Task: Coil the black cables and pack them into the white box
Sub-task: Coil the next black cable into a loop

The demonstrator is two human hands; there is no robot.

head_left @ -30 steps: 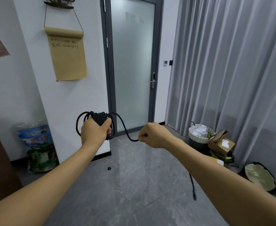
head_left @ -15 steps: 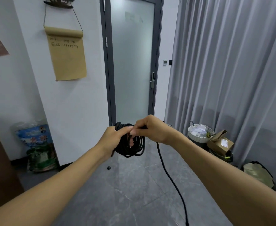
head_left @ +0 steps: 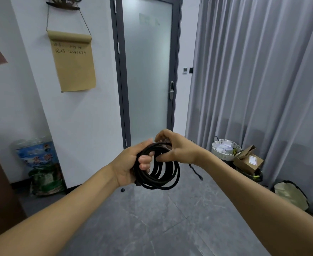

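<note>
A black cable (head_left: pixel 163 179) is wound into a coil of several loops, held in the air in front of me. My left hand (head_left: pixel 129 165) grips the coil's left side, fingers curled through the loops. My right hand (head_left: pixel 176 148) pinches the top of the coil from the right. A short free tail (head_left: pixel 196 172) with a plug at its end hangs behind my right wrist. No white box is in view.
A frosted glass door (head_left: pixel 146 71) stands ahead and grey curtains (head_left: pixel 263 80) hang on the right. A white basket (head_left: pixel 226 149) and an open cardboard box (head_left: pixel 248 160) sit on the floor by the curtains. A small black knob (head_left: pixel 122 190) sits on the grey tiles.
The long loose cable that hung to the floor has been wound onto the coil; only a short tail hangs now. Both hands have stayed together on the coil.
</note>
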